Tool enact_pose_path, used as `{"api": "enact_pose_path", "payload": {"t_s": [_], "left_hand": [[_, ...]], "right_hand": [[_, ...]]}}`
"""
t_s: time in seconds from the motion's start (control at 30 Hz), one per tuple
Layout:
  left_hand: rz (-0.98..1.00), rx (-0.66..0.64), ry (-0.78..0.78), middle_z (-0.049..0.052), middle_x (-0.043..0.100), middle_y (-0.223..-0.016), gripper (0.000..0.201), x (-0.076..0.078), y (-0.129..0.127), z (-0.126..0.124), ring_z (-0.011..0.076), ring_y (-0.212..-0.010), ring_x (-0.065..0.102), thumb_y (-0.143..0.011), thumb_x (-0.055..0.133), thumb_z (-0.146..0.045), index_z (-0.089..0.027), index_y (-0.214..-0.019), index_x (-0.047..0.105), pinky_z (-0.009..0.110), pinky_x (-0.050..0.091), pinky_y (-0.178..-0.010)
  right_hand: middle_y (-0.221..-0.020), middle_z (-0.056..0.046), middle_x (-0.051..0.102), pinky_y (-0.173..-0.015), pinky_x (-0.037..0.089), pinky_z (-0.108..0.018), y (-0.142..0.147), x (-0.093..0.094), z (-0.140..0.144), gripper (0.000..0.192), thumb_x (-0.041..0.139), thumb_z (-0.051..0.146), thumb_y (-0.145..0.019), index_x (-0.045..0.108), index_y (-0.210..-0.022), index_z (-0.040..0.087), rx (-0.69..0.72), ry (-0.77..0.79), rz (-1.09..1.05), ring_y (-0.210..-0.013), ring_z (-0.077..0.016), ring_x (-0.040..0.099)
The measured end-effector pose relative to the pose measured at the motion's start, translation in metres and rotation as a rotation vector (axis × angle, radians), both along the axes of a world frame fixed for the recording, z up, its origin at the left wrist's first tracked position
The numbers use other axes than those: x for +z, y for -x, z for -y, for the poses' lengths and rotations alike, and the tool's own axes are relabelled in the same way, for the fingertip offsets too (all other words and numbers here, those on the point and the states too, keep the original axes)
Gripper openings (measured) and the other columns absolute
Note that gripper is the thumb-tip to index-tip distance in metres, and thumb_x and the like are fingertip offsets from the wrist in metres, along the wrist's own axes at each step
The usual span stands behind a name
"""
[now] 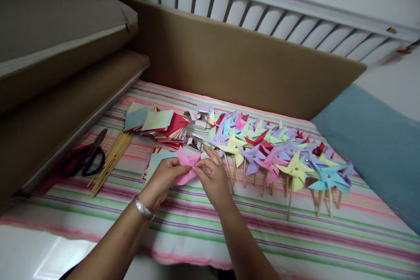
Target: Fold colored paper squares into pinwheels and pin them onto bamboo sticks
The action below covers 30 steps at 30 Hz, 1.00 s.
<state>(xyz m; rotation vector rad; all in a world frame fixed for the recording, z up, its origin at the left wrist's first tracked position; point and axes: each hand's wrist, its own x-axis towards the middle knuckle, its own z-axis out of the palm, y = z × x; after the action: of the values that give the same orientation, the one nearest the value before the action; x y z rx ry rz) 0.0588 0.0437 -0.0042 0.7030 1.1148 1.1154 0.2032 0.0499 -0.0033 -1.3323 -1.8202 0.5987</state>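
Observation:
A pink paper pinwheel (184,157), its corners curled inward, is held just above the striped cloth. My left hand (162,178) is closed, pinching its left side near the middle. From the other side, the fingertips of my right hand (211,177) pinch the paper at the centre. Whatever small piece may sit between those fingertips is hidden. Beyond my left hand, loose paper sheets (154,164) lie partly covered. Small open boxes (194,141) stand just past the pink paper; one has dark contents too small to name. Finished pinwheels on sticks (272,159) fill the area right of my right hand.
Paper squares (164,124) are stacked at the back left. Wooden sticks (113,162) lie in a bundle beside dark-handled scissors (88,155). Brown cushions (65,92) border the left, a brown panel (229,57) the back, and a blue surface (370,140) the right.

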Motion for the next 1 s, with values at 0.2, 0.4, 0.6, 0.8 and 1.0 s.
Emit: {"api": "enact_pose_path", "payload": {"t_s": [0.2,0.4,0.6,0.8,1.0], "left_hand": [[-0.008,-0.029,-0.016,0.002,0.066,-0.061,0.023,0.004,-0.001,0.001,0.0101,-0.053,0.051,-0.050,0.077,-0.025,-0.013,-0.069,0.071,0.021,0.035,-0.054],[-0.097,-0.013,-0.028,0.000,0.059,-0.053,0.017,0.000,0.000,-0.001,0.0094,-0.047,0.046,-0.050,0.073,-0.024,-0.012,-0.057,0.064,0.022,0.031,-0.049],[-0.222,-0.066,-0.037,-0.001,0.055,-0.052,0.009,-0.003,0.004,-0.001,0.0088,-0.046,0.041,-0.054,0.066,-0.021,-0.013,-0.055,0.061,0.022,0.027,-0.047],[-0.321,-0.295,-0.106,-0.006,0.044,-0.046,0.009,-0.007,-0.001,0.001,0.0068,-0.044,0.030,-0.058,0.062,-0.021,-0.013,-0.057,0.061,0.022,0.020,-0.046],[-0.347,-0.370,-0.203,-0.006,0.044,-0.048,0.010,-0.010,-0.007,0.001,0.0077,-0.046,0.032,-0.062,0.060,-0.021,-0.013,-0.058,0.061,0.023,0.023,-0.048]], "right_hand": [[-0.131,-0.010,0.050,-0.104,0.026,-0.048,0.001,0.001,0.000,0.006,0.062,0.021,-0.073,0.063,-0.067,0.020,-0.017,0.050,-0.039,-0.130,-0.0265,0.034],[-0.127,-0.010,0.054,-0.103,0.028,-0.049,0.000,0.003,0.000,0.009,0.061,0.022,-0.074,0.065,-0.066,0.021,0.004,0.094,-0.008,-0.128,-0.0277,0.036],[-0.123,-0.010,0.056,-0.101,0.032,-0.046,-0.010,0.020,0.003,0.022,0.059,0.024,-0.075,0.065,-0.096,0.022,-0.048,-0.045,0.050,-0.120,-0.0260,0.045],[-0.100,-0.003,0.065,-0.089,0.043,-0.040,-0.015,0.019,0.005,0.054,0.059,0.013,-0.067,0.053,-0.119,0.027,0.135,0.133,0.059,-0.097,-0.0215,0.059],[-0.079,0.001,0.065,-0.066,0.046,-0.027,-0.020,0.014,0.007,0.057,0.051,0.007,-0.067,0.053,-0.120,0.029,0.210,0.264,0.018,-0.069,-0.0145,0.059]]}}
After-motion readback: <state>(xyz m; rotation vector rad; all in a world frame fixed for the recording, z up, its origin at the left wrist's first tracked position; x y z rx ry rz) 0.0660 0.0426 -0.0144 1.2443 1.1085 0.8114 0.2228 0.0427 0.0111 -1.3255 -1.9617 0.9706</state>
